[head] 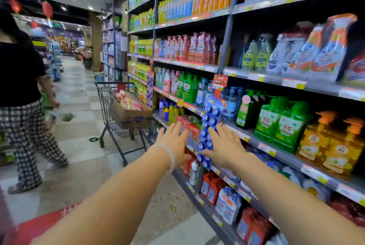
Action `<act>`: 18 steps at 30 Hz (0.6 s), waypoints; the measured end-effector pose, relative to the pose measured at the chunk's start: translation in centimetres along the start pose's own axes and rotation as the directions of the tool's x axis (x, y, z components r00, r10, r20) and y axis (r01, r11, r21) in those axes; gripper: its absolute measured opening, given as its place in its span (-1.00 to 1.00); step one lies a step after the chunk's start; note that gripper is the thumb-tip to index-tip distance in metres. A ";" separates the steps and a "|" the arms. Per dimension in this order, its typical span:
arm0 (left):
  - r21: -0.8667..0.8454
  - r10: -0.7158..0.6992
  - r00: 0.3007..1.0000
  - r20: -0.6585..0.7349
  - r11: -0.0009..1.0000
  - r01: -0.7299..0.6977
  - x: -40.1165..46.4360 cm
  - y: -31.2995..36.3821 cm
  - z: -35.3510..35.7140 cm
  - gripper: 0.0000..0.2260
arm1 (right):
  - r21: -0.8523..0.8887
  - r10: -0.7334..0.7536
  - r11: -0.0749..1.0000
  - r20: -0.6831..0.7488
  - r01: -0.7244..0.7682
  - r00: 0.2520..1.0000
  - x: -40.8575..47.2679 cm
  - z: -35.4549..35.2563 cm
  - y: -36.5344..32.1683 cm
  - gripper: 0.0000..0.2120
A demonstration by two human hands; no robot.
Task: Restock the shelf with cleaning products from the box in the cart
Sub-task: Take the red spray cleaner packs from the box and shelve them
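Observation:
Both my arms stretch toward the shelf on the right. My left hand [173, 142] is open with fingers spread, next to red packs [188, 126] lying on a lower shelf [254, 142]. My right hand [225, 146] is open too, its palm beside a hanging strip of blue round pieces [207, 136]; I cannot tell if it touches the strip. Further down the aisle stands a metal cart [116, 114] holding a cardboard box [130, 114] filled with colourful packets [131, 102].
Shelves of bottles in green, orange, pink and yellow fill the right side. A person in a black top and checked trousers [25, 126] walks on the left. A red mat [39, 225] lies on the tiled floor near me.

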State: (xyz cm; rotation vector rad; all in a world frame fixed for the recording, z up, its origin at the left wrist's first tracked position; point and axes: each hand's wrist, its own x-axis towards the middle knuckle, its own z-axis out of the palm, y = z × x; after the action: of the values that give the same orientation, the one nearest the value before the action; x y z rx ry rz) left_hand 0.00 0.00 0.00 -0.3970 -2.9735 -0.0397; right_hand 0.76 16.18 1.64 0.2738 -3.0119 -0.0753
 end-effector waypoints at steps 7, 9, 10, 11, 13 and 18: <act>0.022 -0.096 0.995 -0.004 0.995 0.096 10.7 -8.2 -0.8 -0.33 | 0.003 -0.082 0.997 -0.033 0.083 0.996 15.4 0.6 -2.2 -0.28; 0.056 -0.137 0.990 0.038 0.989 0.135 13.4 -10.7 0.5 -0.31 | 0.003 -0.118 0.993 0.002 0.118 0.993 19.8 2.1 -3.4 -0.27; 0.066 -0.147 0.987 0.059 0.987 0.143 14.5 -11.9 1.1 -0.30 | 0.003 -0.130 0.992 0.009 0.130 0.991 21.8 2.7 -4.0 -0.27; 0.062 -0.149 0.986 0.069 0.987 0.145 15.2 -12.7 1.4 -0.30 | 0.015 -0.136 0.991 0.007 0.136 0.991 23.0 3.0 -4.4 -0.27; 0.078 -0.165 0.983 0.077 0.984 0.159 17.5 -15.0 2.2 -0.29 | 0.047 -0.171 0.984 0.014 0.171 0.985 27.1 4.1 -5.9 -0.26; 0.133 -0.249 0.965 0.084 0.962 0.237 25.4 -22.2 5.1 -0.29 | 0.039 -0.267 0.963 0.024 0.266 0.963 38.0 7.2 -9.2 -0.26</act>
State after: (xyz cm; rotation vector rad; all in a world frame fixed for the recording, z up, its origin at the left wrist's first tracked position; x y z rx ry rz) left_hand -30.79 -14.64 -1.57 -0.0171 -3.0845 0.1393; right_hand -35.63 0.49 -1.80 0.6863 -2.9866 -0.0487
